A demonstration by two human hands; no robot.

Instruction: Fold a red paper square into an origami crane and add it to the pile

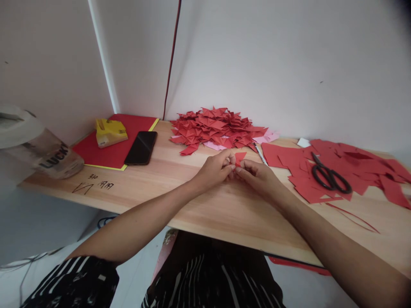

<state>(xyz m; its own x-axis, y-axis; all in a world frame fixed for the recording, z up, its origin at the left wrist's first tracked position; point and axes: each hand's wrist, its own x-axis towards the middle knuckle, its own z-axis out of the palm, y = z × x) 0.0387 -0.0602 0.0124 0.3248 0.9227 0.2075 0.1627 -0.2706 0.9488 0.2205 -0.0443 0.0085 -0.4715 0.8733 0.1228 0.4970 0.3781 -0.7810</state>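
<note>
Between my two hands is a small piece of folded red paper (240,158), pinched over the middle of the wooden table. My left hand (221,164) grips its left side with thumb and fingers closed. From the right, my right hand (257,174) pinches its lower edge. The fingertips hide the lower part of the paper. Just beyond the hands lies a big heap of folded red paper pieces (215,126), with a few pink ones at its edges.
Black-handled scissors (330,177) rest on scattered red paper sheets (298,171) at the right. A pen (261,155) lies beside the heap. Leftward are a phone (141,147), a yellow box (111,132) on red sheets (141,122), and a bottle (54,158). A wall (272,64) stands behind.
</note>
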